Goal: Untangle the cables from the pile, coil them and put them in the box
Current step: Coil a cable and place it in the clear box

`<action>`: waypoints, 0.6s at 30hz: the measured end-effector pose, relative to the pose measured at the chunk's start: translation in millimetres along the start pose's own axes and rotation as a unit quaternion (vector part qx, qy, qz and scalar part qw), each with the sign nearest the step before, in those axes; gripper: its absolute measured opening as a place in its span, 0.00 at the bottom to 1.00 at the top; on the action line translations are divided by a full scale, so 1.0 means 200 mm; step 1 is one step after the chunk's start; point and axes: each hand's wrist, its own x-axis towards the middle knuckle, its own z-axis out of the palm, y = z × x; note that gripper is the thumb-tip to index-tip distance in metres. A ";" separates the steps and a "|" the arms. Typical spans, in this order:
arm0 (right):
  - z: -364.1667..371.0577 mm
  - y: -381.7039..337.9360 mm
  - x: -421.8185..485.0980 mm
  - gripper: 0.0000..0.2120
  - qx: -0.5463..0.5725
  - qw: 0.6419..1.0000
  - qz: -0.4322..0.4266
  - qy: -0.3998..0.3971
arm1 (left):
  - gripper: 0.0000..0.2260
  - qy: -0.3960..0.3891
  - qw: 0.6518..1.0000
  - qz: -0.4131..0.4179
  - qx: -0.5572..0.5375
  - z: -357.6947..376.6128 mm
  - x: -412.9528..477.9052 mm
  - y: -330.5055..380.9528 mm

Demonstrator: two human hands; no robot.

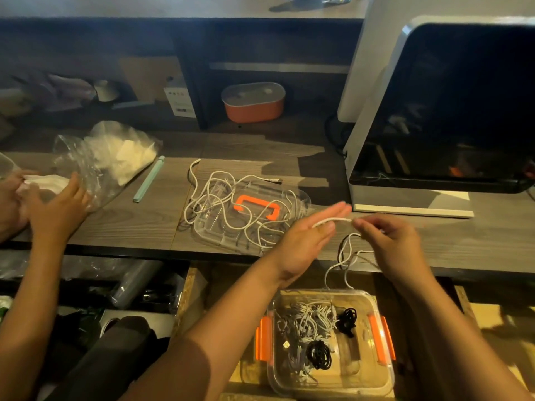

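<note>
The grey wood-grain surface [156, 224] runs across a dim room, with dark shelving behind it. On a back shelf sits an orange tub [253, 107] with a clear top. A large white machine [434, 111] with a dark glass front stands on the right. Towards the left lie a crumpled plastic bag [107, 157] and, just beside it, a pale green stick [149, 179]. At the far left, another person's hand [55, 206] rests on the bag.

The pile of cables [220, 204], thin, white and loosely looped, lies on the middle of the surface, across a clear lid [298, 198] with an orange handle [254, 209].

One white cable [335, 219] is stretched between the two hands above the front edge. The left hand [312, 235] is flat with its fingers straight, and the cable lies across them. The right hand [396, 241] pinches it in its fingers. Its slack hangs down in loops towards the box [347, 389].

The box is clear with orange clips, below the surface edge. It holds coiled white and black cables.
</note>
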 end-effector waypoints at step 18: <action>-0.03 -0.10 -0.07 0.11 -0.231 0.924 -0.093 -0.291 | 0.15 -0.003 0.836 -0.034 0.548 -0.21 0.13 -0.03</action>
